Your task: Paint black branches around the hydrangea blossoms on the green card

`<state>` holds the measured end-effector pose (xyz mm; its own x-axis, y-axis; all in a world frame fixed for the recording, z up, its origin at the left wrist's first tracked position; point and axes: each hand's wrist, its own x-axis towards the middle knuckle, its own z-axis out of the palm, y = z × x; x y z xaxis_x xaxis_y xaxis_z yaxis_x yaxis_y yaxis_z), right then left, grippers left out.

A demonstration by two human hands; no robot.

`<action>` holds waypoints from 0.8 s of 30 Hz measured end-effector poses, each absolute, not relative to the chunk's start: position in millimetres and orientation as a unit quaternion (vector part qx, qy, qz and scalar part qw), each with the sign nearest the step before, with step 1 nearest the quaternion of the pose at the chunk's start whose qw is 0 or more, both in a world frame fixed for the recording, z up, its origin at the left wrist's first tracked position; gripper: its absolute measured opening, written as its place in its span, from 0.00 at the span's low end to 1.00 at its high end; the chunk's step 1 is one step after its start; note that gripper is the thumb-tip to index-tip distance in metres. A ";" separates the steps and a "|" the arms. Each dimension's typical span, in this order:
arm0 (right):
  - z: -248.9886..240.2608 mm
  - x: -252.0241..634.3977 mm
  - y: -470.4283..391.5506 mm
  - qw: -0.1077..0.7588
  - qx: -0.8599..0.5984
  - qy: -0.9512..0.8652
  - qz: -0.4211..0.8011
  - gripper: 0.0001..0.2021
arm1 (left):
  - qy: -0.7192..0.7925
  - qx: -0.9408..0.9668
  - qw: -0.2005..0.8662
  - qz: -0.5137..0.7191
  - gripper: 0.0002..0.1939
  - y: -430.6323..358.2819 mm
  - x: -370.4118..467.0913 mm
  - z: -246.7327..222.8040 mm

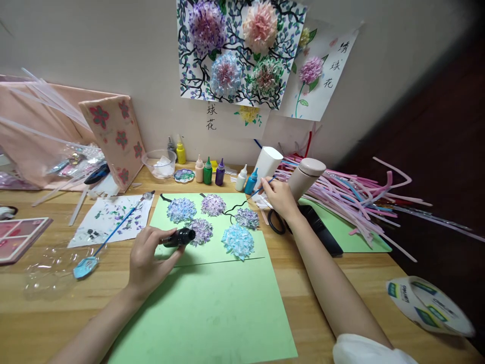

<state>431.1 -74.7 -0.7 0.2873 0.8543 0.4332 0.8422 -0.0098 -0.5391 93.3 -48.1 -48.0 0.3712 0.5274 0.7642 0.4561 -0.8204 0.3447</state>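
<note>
My left hand [151,258] holds a small black bottle [180,237] tilted on its side, its opening toward the right, above the green paper [212,308]. My right hand [278,197] pinches a thin blue brush [261,189], its tip near the black branch line at the paper's upper right. Several ruffled paper flowers are on the green paper: a bright blue one [238,241], a blue-violet one [181,209], and purple ones [213,205]. Black painted lines run between some of them.
Paint bottles [207,171], a white cup [268,164] and a beige tumbler [306,177] stand behind. Black scissors [276,222] lie near my right forearm. Pipe cleaners [341,197] spread right; a paint-stained sheet [113,217] and a second brush [117,227] lie left.
</note>
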 end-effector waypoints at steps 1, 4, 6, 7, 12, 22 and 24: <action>-0.3 430.9 -74.9 0.373 -0.710 -0.597 0.008 0.19 | 0.299 0.827 0.038 0.475 0.14 -48.1 93.3 -48.0; 0.3 430.0 -75.2 0.365 -0.707 -0.605 0.014 0.18 | 0.299 0.827 0.034 0.476 0.14 -47.6 93.5 -48.2; 0.8 429.6 -75.5 0.361 -0.708 -0.608 0.016 0.18 | 0.297 0.827 0.032 0.477 0.14 -47.2 93.7 -48.3; 1.2 429.5 -75.7 0.361 -0.708 -0.606 0.014 0.18 | 0.298 0.826 0.032 0.477 0.14 -47.1 93.8 -48.3; 2.2 429.2 -75.9 0.369 -0.708 -0.602 0.007 0.18 | 0.307 0.823 0.037 0.476 0.13 -47.4 94.0 -47.8; 1.3 430.2 -75.5 0.358 -0.704 -0.614 0.009 0.18 | 0.302 0.823 0.034 0.480 0.13 -48.3 92.8 -47.7; 0.7 430.8 -75.2 0.350 -0.702 -0.620 0.014 0.17 | 0.302 0.822 0.035 0.481 0.14 -48.4 92.5 -48.1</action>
